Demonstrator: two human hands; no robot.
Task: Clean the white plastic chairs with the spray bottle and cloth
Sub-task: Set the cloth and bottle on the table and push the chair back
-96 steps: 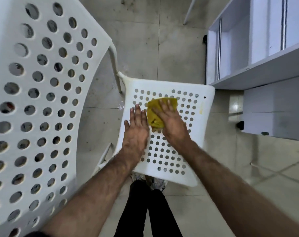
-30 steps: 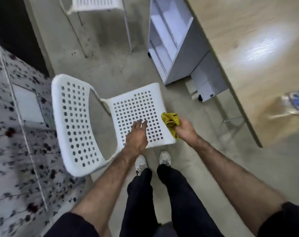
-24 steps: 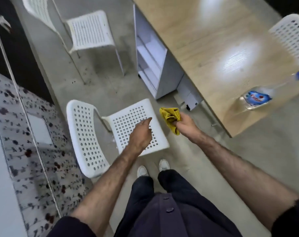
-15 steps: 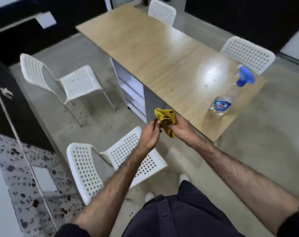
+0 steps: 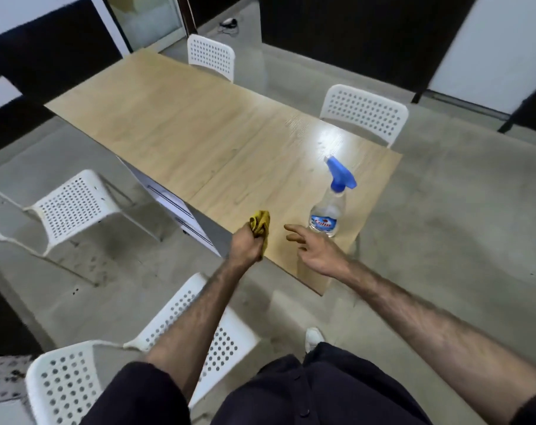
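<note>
Lowest and nearest you on the left stands the white chair (image 5: 217, 342) you were wiping three seconds ago; your left arm crosses above its seat, and neither of your hands touches it any more. A second white chair (image 5: 70, 207) stands on the floor at far left, well apart from you.

Your left hand (image 5: 245, 245) is raised at the near edge of the table (image 5: 199, 136), fist curled tight round the yellow cloth (image 5: 260, 223), which bunches out above your knuckles. Half a second ago both hands met on that cloth; a second ago it was in your right hand alone while your left lay flat on the seat.

Your right hand (image 5: 317, 250) has let go and stretches forward over the table's near corner, palm down, fingers spread and relaxed, holding nothing. Its fingertips are just beside the base of the spray bottle (image 5: 329, 210) without touching it. The bottle stands upright on the table near the right-hand edge, clear with a blue trigger head.

Beyond the table's far side stand two more white chairs, one far off (image 5: 211, 56) and one to the right (image 5: 364, 113).
</note>
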